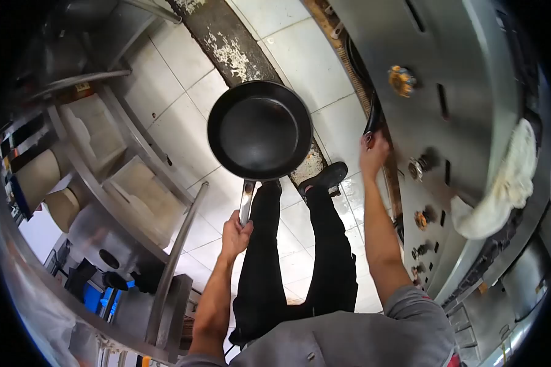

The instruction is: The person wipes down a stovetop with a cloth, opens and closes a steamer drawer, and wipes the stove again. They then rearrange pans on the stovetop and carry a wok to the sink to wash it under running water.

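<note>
My left hand (236, 235) is closed around the metal handle of a black frying pan (257, 131). The pan hangs in front of my legs, its dark inside facing me and its rim above the tiled floor. Off to the right, beside the stove front, my right hand (374, 156) is closed on a black handle (373, 115) with a small ring at its end. What this handle belongs to is mostly hidden along the stove's lower edge, so I cannot tell its kind.
A steel stove front (422, 122) with several worn knobs runs along my right, and a white cloth (502, 189) drapes over its rail. At left stands a steel counter with shelves and pale trays (147, 196). A dark floor strip (226, 55) crosses the white tiles.
</note>
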Motion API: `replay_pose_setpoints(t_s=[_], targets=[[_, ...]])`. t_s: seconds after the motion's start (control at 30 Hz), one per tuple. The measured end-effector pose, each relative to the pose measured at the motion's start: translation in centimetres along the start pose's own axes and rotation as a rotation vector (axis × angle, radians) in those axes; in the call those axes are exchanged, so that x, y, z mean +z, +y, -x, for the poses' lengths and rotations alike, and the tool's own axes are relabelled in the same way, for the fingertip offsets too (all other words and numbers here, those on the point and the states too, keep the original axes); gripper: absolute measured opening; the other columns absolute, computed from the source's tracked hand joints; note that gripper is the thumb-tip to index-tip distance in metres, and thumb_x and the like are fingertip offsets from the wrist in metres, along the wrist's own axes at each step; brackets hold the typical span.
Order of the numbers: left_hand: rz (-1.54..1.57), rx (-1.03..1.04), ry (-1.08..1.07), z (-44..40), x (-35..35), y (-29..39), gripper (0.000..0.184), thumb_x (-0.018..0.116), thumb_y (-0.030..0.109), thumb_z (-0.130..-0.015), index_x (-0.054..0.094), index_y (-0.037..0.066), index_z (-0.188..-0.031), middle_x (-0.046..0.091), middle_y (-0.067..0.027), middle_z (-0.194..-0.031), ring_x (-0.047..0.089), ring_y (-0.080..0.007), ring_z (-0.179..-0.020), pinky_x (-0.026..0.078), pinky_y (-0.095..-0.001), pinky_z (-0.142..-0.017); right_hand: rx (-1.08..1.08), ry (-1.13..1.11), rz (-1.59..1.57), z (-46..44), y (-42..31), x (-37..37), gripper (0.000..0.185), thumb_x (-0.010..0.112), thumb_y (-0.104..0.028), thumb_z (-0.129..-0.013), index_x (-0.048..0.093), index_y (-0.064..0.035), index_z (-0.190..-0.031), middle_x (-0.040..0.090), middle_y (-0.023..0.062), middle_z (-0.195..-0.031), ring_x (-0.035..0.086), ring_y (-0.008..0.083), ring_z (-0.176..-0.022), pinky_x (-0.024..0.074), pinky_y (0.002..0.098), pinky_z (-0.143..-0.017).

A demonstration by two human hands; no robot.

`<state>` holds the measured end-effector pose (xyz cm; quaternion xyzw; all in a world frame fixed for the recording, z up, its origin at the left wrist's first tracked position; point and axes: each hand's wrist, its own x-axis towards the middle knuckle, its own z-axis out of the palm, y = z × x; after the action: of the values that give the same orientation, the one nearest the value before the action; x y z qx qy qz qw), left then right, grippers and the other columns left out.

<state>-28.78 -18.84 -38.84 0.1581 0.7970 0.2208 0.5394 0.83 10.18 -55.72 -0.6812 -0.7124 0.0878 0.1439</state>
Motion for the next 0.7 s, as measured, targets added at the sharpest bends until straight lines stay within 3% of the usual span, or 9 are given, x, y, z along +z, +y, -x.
replay_pose_setpoints(t_s=[0.07, 0.1, 0.17, 0.23, 0.3, 0.37, 0.43, 0.57, 0.7], targets=[[0.137, -0.040, 0.070, 3.8, 0.0, 2.8, 0.011, 0.057, 0.010, -0.081, 0.050, 0.001, -0.081, 0.044, 0.0003, -0.054, 0.041, -0.0083, -0.051, 0.034, -0.0277, -0.046, 0.343, -0.742, -0.343, 5.8, -5.3, -5.5, 0.030, 0.061, -0.028, -0.086, 0.066, 0.0009, -0.091, 0.066, 0.0176, -0.091, 0.062, 0.0296, -0.091, 0.0478, 0.0392, -0.082], [0.224, -0.044, 0.098, 5.8, 0.2, 3.6, 0.010, 0.057, 0.009, -0.082, 0.050, 0.002, -0.082, 0.044, 0.0025, -0.055, 0.040, -0.0064, -0.052, 0.033, -0.0264, -0.046, -0.115, -0.815, -0.481, 9.7, -7.2, -6.7, 0.027, 0.060, -0.026, -0.087, 0.067, -0.0003, -0.090, 0.066, 0.0156, -0.091, 0.063, 0.0261, -0.086, 0.0483, 0.0358, -0.080], [0.292, -0.029, 0.153, 9.5, 1.3, 4.2, 0.015, 0.060, 0.013, -0.084, 0.050, 0.002, -0.084, 0.049, 0.0008, -0.058, 0.044, -0.0061, -0.053, 0.035, -0.0272, -0.045, 0.165, -1.252, -1.083, 12.8, -17.6, -15.9, 0.021, 0.061, -0.020, -0.087, 0.067, -0.0014, -0.095, 0.065, 0.0100, -0.080, 0.062, 0.0183, -0.082, 0.0482, 0.0320, -0.075], [0.156, 0.125, 0.242, 13.9, 2.7, 6.5, 0.020, 0.061, 0.015, -0.086, 0.050, 0.000, -0.093, 0.056, -0.0066, -0.063, 0.053, -0.0152, -0.054, 0.042, -0.0302, -0.048, 0.044, -1.380, -0.850, 15.5, -23.6, -19.9, 0.028, 0.064, -0.024, -0.084, 0.060, 0.0006, -0.097, 0.063, 0.0115, -0.084, 0.062, 0.0190, -0.082, 0.0481, 0.0345, -0.070], [0.056, 0.721, 0.115, 18.8, 2.8, 10.2, 0.050, 0.062, 0.018, -0.085, 0.038, -0.005, -0.122, 0.059, -0.0212, -0.081, 0.060, -0.0357, -0.073, 0.049, -0.0395, -0.067, 0.535, -1.338, -0.972, 15.0, -28.0, -27.9, 0.032, 0.062, -0.028, -0.084, 0.055, 0.0000, -0.099, 0.063, 0.0176, -0.087, 0.064, 0.0264, -0.084, 0.0490, 0.0395, -0.070], [-0.341, 0.733, -0.401, 23.7, -0.2, 13.6, 0.074, 0.072, 0.027, -0.078, 0.033, -0.004, -0.132, 0.049, -0.0287, -0.117, 0.050, -0.0435, -0.109, 0.045, -0.0426, -0.087, 0.144, -0.937, -0.539, 15.7, -26.3, -31.0, 0.032, 0.060, -0.025, -0.082, 0.053, -0.0010, -0.102, 0.063, 0.0215, -0.085, 0.064, 0.0361, -0.084, 0.0494, 0.0462, -0.070], [-0.504, 0.709, -0.622, 26.0, -2.1, 12.3, 0.072, 0.074, 0.030, -0.076, 0.039, -0.003, -0.129, 0.047, -0.0266, -0.119, 0.049, -0.0405, -0.110, 0.043, -0.0439, -0.089, 0.123, -0.776, -0.365, 12.2, -23.8, -38.6, 0.029, 0.061, -0.020, -0.075, 0.056, -0.0041, -0.099, 0.064, 0.0215, -0.085, 0.063, 0.0400, -0.082, 0.0504, 0.0488, -0.071], [-0.569, 0.631, -0.153, 25.9, -4.7, 6.0, 0.059, 0.068, 0.033, -0.082, 0.046, -0.004, -0.124, 0.052, -0.0227, -0.109, 0.058, -0.0339, -0.089, 0.048, -0.0394, -0.076, 0.101, -0.770, -0.316, 11.9, -14.9, -49.7, 0.025, 0.059, -0.021, -0.073, 0.061, -0.0049, -0.092, 0.064, 0.0217, -0.079, 0.063, 0.0408, -0.075, 0.0506, 0.0485, -0.068], [-0.470, 0.349, -0.082, 24.8, -3.6, 0.8, 0.056, 0.062, 0.039, -0.086, 0.049, -0.004, -0.118, 0.058, -0.0195, -0.097, 0.060, -0.0265, -0.079, 0.048, -0.0353, -0.070, 0.226, -0.553, -0.462, 16.8, -4.3, -60.0, 0.024, 0.063, -0.028, -0.073, 0.063, -0.0067, -0.084, 0.063, 0.0170, -0.073, 0.063, 0.0354, -0.072, 0.0499, 0.0438, -0.066]])
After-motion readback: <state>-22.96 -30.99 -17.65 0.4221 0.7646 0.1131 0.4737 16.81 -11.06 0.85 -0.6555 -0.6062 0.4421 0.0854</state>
